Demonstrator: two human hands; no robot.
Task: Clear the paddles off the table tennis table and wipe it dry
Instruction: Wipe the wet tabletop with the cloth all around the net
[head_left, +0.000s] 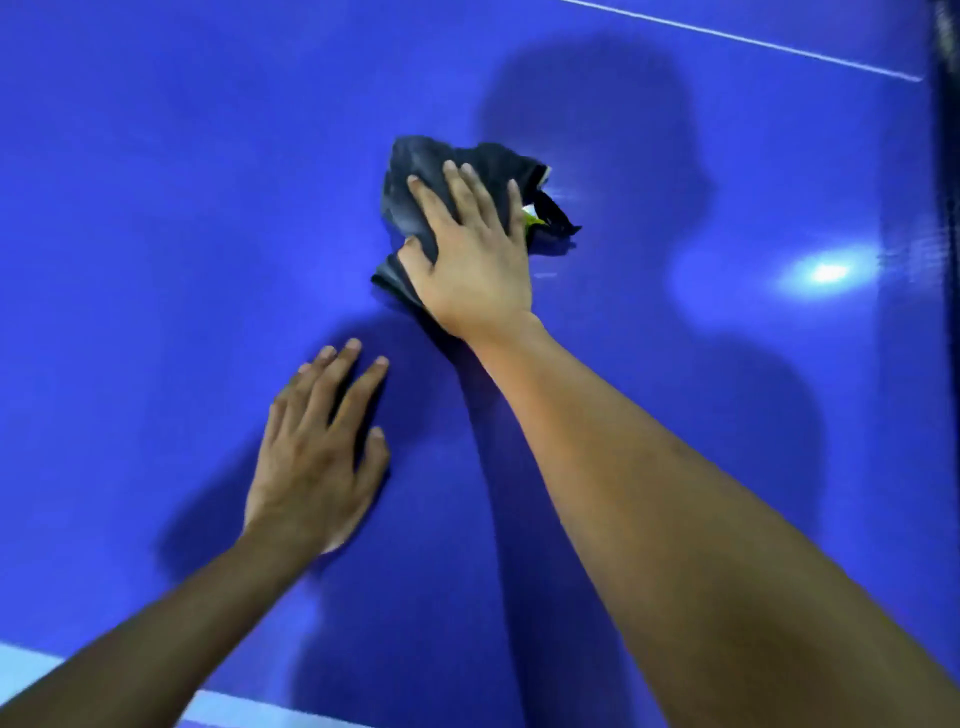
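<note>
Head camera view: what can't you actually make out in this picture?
- Head view: the dark cloth is partly hidden under the right hand.
- The yellow-green scrap in its folds is too small to identify.
- The dark strip at the right edge is blurred and cut off.
- Paddles: none in frame; the table tennis table runs on beyond it.

A glare (828, 271) (some light's reflection) lies on the glossy table (156, 218). A dark strip (947, 208) edges the far right.
</note>
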